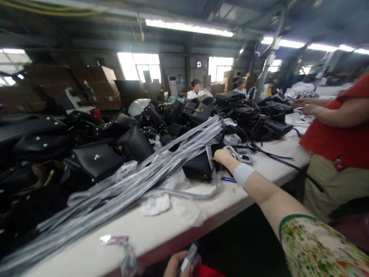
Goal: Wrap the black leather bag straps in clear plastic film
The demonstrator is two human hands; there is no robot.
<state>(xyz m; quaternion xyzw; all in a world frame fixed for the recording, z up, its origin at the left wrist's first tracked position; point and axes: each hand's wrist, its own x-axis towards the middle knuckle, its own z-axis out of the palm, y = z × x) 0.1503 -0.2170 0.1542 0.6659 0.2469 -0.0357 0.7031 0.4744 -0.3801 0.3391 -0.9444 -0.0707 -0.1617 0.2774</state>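
Note:
At the bottom edge my left hand has its fingers closed round a small silver-grey thing, blurred. My right hand reaches out over the table, its fingers curled down beside a black bag; what they hold, if anything, is hidden. A pale band circles that wrist. Just right of the hand lie small plastic-wrapped pieces. A blue pen rests below the wrist. Long straps in clear plastic run diagonally across the table, left of my right hand.
Black bags are heaped along the table. Pink-handled snips lie near its front edge. Black straps trail over the right side. A person in a red top stands at the right; others are farther back.

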